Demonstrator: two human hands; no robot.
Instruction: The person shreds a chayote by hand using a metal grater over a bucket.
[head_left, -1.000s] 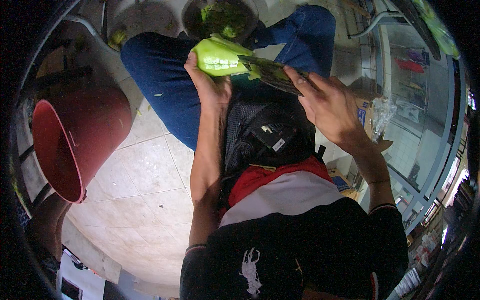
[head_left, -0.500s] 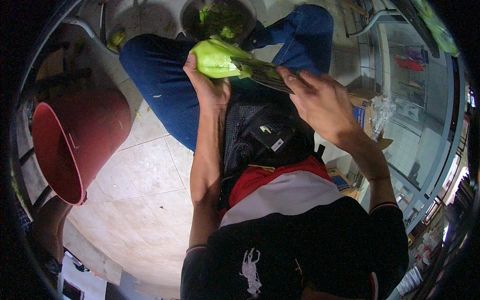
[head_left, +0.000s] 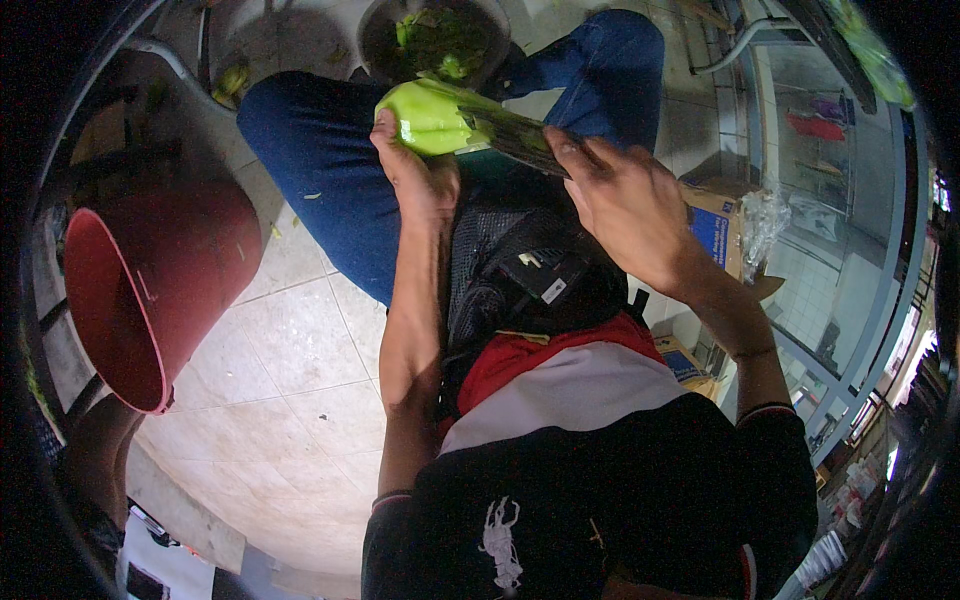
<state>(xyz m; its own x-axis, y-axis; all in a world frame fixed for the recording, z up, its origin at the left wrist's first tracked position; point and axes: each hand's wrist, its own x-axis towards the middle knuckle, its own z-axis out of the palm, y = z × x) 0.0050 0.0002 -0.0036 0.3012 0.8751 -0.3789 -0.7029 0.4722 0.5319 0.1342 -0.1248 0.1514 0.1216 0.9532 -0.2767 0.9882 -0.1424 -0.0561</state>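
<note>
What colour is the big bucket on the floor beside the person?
Red, inside and out. The bucket lies tilted on the tiled floor at the person's left, clearest in the head view.

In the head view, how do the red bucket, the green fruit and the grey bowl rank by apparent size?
1. Red bucket, clearly largest, though nearer the camera.
2. Grey bowl, partly hidden.
3. Green fruit, close to the bowl in size, so unsure.

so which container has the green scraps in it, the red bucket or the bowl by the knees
The dark bowl between the knees holds green scraps. The red bucket on the floor to the person's left is tipped on its side, and nothing shows inside it.
</note>
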